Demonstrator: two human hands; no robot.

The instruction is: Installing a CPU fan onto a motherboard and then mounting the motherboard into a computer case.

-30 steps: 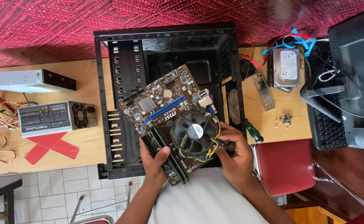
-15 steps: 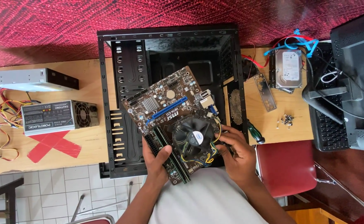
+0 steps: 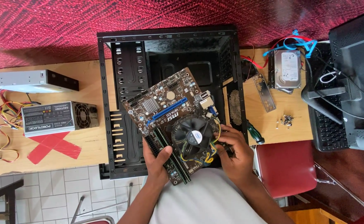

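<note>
Nearest, a brown motherboard [image 3: 169, 120] is held over the open case [image 3: 124, 103] by both hands. The left hand [image 3: 157, 159] is closed on the board's near-left edge, thumb laid on the long memory sticks [image 3: 171, 159]. The right hand [image 3: 231, 151] is curled round the near-right edge, fingers beside the cooler [image 3: 192, 139]. The board is a flat, glossy rectangle studded with small parts; a round black fan with bundled coloured wires is carried at its near end, a ribbed silver heatsink [image 3: 151, 106] and a blue slot [image 3: 167, 111] further up. Its long axis is set diagonally, from near right to far left, with the metal ports [image 3: 206, 99] turned to the right. Beyond, the case is seen as a black perforated steel frame lying on the pale wooden worktop [image 3: 86, 79]. To the left, a grey power supply [image 3: 57, 118] and red tape cross [image 3: 53, 145] are seen; to the right, a green-handled screwdriver [image 3: 254, 133], loose screws [image 3: 286, 120] and a metal hard drive [image 3: 286, 68].
</note>
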